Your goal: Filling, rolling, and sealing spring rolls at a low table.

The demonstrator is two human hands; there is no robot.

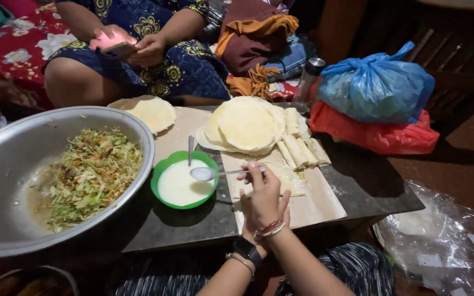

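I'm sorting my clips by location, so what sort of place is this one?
Probably a home floor set up for food preparation: a low board with a stack of round wrappers and finished rolls, a metal basin of shredded vegetables, and folded clothes behind.

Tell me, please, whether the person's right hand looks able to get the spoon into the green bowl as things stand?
Probably yes: the right hand holds the spoon with its scoop already over the green bowl, and only a second spoon stands in the white liquid, off to one side.
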